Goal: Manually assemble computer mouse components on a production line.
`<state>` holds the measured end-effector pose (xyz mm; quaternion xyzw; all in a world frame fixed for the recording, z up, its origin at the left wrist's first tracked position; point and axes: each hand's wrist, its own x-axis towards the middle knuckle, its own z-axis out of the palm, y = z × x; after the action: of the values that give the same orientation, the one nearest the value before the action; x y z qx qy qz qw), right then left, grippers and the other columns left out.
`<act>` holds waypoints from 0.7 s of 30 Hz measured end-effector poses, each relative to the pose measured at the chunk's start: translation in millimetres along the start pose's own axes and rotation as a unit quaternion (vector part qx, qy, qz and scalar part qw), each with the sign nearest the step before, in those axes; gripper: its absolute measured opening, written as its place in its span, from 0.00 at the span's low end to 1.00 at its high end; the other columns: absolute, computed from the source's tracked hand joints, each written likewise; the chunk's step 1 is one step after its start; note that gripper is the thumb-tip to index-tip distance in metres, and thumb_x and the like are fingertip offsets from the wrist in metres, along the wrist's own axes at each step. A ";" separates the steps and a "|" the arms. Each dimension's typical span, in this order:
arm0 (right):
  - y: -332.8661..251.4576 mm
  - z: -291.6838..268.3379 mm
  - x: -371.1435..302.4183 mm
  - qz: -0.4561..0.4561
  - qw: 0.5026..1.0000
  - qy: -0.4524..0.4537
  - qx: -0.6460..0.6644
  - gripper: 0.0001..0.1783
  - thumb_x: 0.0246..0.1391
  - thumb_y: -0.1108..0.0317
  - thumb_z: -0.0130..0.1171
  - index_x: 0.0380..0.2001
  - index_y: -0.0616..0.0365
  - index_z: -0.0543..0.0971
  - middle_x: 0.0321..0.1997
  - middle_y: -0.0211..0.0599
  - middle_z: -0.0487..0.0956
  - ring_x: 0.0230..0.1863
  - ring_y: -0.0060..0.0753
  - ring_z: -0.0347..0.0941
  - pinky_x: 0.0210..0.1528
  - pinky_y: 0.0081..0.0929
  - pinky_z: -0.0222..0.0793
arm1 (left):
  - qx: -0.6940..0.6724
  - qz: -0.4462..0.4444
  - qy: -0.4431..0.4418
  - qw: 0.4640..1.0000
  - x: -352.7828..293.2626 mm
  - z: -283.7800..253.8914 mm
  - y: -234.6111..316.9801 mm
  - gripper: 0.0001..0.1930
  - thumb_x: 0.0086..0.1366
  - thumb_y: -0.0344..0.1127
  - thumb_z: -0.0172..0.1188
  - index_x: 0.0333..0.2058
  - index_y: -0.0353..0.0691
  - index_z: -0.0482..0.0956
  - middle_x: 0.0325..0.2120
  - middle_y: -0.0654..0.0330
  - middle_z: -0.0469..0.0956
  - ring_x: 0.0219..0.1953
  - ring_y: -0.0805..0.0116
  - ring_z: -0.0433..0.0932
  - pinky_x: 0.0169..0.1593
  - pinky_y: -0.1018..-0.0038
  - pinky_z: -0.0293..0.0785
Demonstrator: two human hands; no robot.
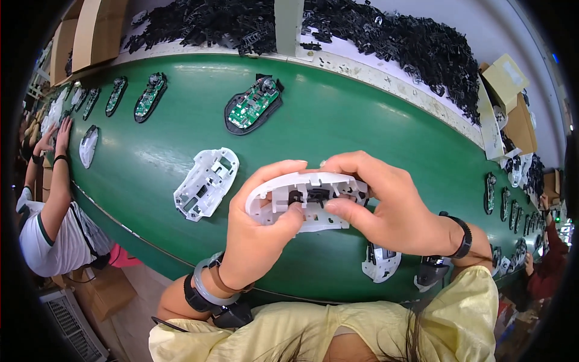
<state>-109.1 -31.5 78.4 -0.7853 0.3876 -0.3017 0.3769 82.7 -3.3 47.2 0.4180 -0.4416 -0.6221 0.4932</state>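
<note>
Between my hands I hold a white plastic mouse shell (277,188) above the green bench, its hollow inside turned toward me. My left hand (262,232) wraps the shell's left end, with the thumb on the inside. Around the right end curls my right hand (392,202), its thumb also reaching in. Both thumbs touch or lie beside a small black plastic part (316,195) set in the shell. The fingertips behind the shell are partly hidden. Left of my hands, another white shell (207,184) lies on the bench.
Black mouse bases with green circuit boards (253,105) line the green bench (163,187). Heaps of small black parts (392,48) fill the ledge behind. White and black shells (381,262) lie by my right forearm. A co-worker's arms (59,163) reach in at left; cardboard boxes (99,33) stand behind.
</note>
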 end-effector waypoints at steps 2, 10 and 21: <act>0.3 1.6 3.1 -0.003 1.000 -0.001 -0.007 0.19 0.48 0.77 0.64 0.45 0.63 0.72 0.40 0.36 0.77 0.38 0.24 0.74 0.39 0.23 0.71 | -0.003 -0.005 0.006 1.000 -1.0 -3.0 0.5 0.21 0.56 0.18 0.52 0.50 0.35 0.70 0.42 0.59 0.76 0.41 0.76 0.75 0.45 0.77 0.74; 8.3 -1.3 -0.3 0.121 0.955 -0.045 0.267 0.18 0.49 0.77 0.62 0.44 0.62 0.71 0.42 0.40 0.77 0.42 0.35 0.75 0.44 0.27 0.71 | 0.002 -0.030 -0.013 0.999 -1.8 -3.9 7.6 0.21 0.55 0.19 0.51 0.50 0.34 0.71 0.38 0.61 0.77 0.37 0.77 0.76 0.40 0.79 0.75; 23.0 31.7 0.1 -0.391 0.795 0.104 -0.451 0.11 0.54 0.62 0.50 0.42 0.47 0.72 0.34 0.23 0.77 0.55 0.23 0.67 0.61 0.56 0.54 | 0.003 0.013 -0.042 0.999 1.7 -8.9 -1.1 0.20 0.54 0.16 0.53 0.48 0.33 0.74 0.40 0.60 0.78 0.41 0.75 0.76 0.46 0.78 0.73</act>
<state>-93.5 -29.8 42.5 -0.9148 0.1767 -0.2941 -0.2130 90.6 -6.0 43.7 0.3869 -0.4689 -0.6317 0.4810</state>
